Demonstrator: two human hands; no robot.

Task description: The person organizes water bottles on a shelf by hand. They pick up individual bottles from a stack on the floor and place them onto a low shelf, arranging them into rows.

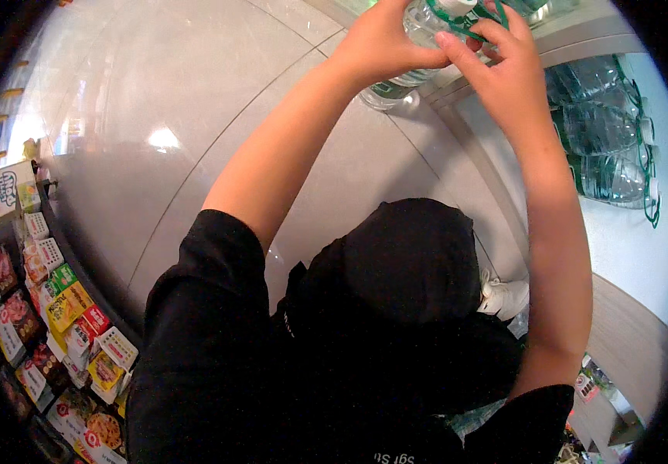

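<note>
At the top of the head view stands a large clear plastic water bottle [393, 90] with a white cap and a green label low on its side. My left hand [384, 45] is closed around its upper part, thumb pointing right. Just right of the cap, my right hand [508, 66] has its fingers bent together at a green carrying strap [502, 14], which loops by the bottle's neck. Its thumb lies close to the left thumb. The tips of several fingers are hidden behind the bottle and the strap.
Several similar bottles [601, 131] with green straps lie on their sides in a white compartment at right. A rack of packaged food [71, 309] runs along the left. Grey floor tiles [164, 93] stretch between. My white shoe [502, 298] rests beside the low shelf edge [477, 143].
</note>
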